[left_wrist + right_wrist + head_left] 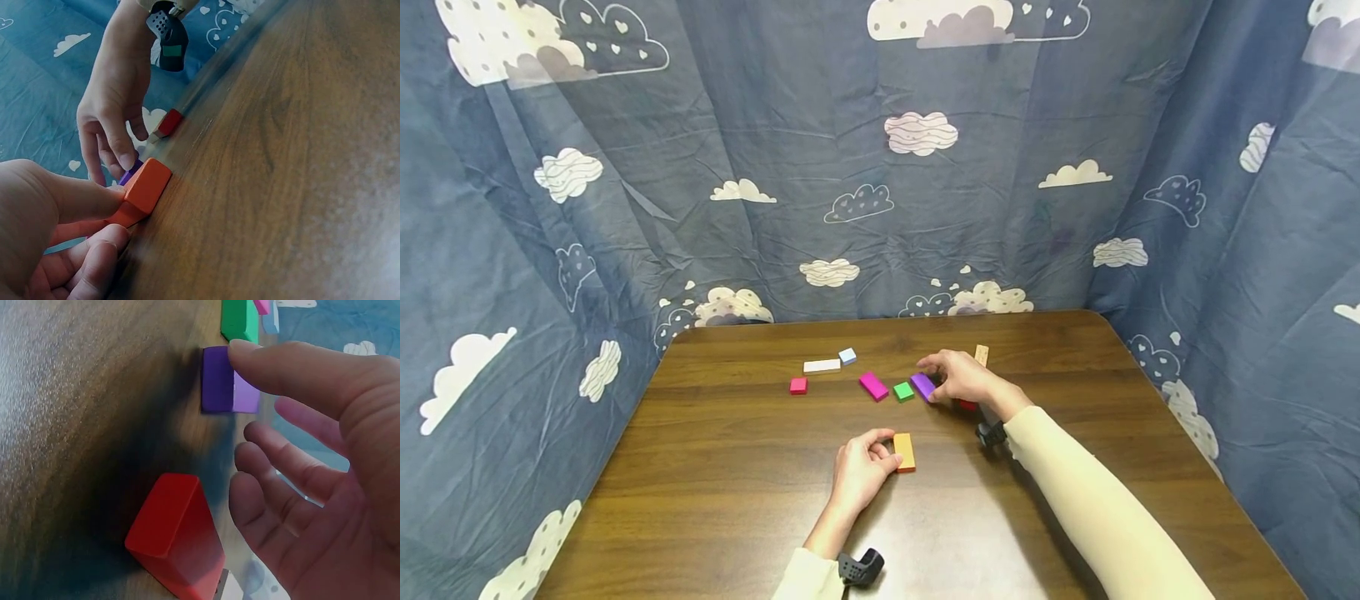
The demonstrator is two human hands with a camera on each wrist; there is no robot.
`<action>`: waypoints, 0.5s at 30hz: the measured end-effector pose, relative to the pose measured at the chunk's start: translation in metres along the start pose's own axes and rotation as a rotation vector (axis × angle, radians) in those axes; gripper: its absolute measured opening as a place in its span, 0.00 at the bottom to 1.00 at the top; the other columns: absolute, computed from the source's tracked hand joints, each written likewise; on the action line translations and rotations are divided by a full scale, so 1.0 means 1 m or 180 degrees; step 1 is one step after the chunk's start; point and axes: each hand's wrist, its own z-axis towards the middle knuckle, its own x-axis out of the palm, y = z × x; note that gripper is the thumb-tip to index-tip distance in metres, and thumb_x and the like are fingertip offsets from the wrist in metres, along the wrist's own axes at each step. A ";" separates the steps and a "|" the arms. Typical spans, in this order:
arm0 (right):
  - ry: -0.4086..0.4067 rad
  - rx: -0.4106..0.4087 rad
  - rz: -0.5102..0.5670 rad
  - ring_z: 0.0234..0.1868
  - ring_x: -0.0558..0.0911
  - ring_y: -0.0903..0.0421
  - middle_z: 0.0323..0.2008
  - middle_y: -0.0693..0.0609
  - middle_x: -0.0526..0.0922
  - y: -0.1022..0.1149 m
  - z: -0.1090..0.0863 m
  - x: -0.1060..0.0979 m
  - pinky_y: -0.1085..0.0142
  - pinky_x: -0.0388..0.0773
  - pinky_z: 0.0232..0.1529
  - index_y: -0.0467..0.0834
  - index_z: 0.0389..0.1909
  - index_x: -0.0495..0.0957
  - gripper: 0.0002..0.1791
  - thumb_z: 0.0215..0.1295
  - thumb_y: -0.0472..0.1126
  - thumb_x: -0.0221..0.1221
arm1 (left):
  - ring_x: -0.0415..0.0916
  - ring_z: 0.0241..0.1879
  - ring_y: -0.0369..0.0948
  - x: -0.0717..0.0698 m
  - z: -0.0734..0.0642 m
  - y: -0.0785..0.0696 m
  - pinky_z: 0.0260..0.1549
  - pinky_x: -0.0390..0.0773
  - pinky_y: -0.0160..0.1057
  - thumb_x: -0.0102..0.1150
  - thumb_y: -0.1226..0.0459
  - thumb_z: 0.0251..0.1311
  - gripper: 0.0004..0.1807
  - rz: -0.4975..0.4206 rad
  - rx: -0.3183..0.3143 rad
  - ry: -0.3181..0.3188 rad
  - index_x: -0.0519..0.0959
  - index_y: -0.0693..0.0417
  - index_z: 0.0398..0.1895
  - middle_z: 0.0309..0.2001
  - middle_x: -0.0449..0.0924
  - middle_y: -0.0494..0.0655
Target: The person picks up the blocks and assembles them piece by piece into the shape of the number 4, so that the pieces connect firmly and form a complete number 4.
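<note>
Orange block [906,452]: oblong, broad face up, long axis running away from the person; pinched at the right of the left hand [860,471]. Purple block [922,386]: oblong, flat on the bench [737,475], slanted, partly covered by the right hand [964,380]; grip undeterminable.

An orange block [905,451] and a purple block [922,386] contrast with the blue, white-clouded curtain [797,100]

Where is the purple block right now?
In the head view, the purple block lies right of centre, immediately right of the green block, by the right hand.
</note>
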 end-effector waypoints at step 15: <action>0.0187 0.0052 -0.0185 0.35 0.79 0.55 0.32 0.54 0.81 -0.004 0.008 0.010 0.59 0.74 0.40 0.42 0.61 0.79 0.40 0.41 0.40 0.79 | 0.71 0.20 0.28 -0.001 0.002 0.001 0.22 0.71 0.30 0.76 0.64 0.48 0.20 -0.0005 -0.0016 0.0008 0.87 0.51 0.48 0.21 0.77 0.32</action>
